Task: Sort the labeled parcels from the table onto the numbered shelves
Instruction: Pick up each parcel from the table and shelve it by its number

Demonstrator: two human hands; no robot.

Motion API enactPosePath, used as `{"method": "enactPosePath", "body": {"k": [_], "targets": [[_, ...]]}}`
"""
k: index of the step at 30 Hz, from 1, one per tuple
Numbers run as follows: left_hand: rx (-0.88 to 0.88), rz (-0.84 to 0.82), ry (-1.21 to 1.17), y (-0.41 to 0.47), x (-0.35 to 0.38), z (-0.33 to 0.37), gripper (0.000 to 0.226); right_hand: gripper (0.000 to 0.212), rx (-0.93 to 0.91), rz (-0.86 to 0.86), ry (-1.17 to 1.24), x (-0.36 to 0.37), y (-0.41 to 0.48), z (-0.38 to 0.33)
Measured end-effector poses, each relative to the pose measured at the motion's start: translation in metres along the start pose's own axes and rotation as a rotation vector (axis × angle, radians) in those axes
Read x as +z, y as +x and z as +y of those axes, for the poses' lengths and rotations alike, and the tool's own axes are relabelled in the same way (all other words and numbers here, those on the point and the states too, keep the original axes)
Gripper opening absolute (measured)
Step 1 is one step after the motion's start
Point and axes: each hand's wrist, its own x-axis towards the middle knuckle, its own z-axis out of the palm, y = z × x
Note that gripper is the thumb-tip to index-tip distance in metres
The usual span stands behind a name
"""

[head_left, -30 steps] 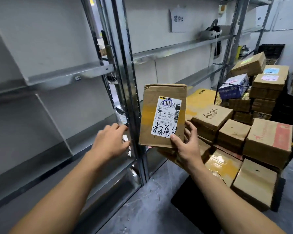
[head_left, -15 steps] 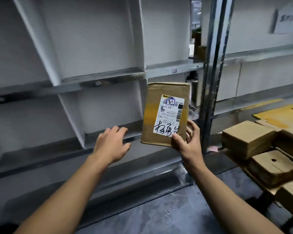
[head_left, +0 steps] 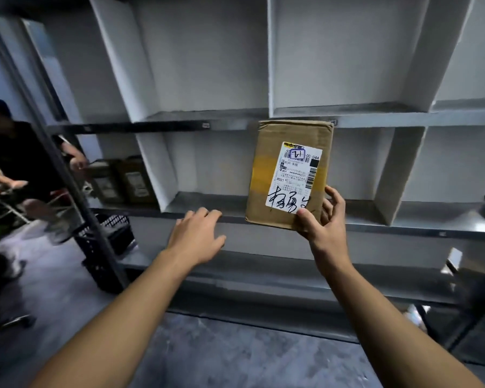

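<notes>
Now that the person has turned away from the pile of boxes, the shelves (head_left: 207,201) fill the view, and the brown parcel (head_left: 269,175) is held up straight in front of the middle shelf, low corner near its front edge. The right hand (head_left: 324,224) grips the parcel's lower right corner — thumb on the white label (head_left: 294,177), fingers behind — while the left hand (head_left: 198,236) is loose and holds nothing, reaching toward that same front edge. I think the carrying is almost done; next comes matching the label to a shelf number and sliding the parcel in.
</notes>
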Motion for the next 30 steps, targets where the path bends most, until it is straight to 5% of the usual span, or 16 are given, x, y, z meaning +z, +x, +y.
{"method": "enactPosePath", "body": {"k": [30], "targets": [[-0.188,0.355,-0.065,0.217,-0.068,-0.220,0.055,0.070,-0.279,-0.191,0.028,0.324,0.313,0.009]]}}
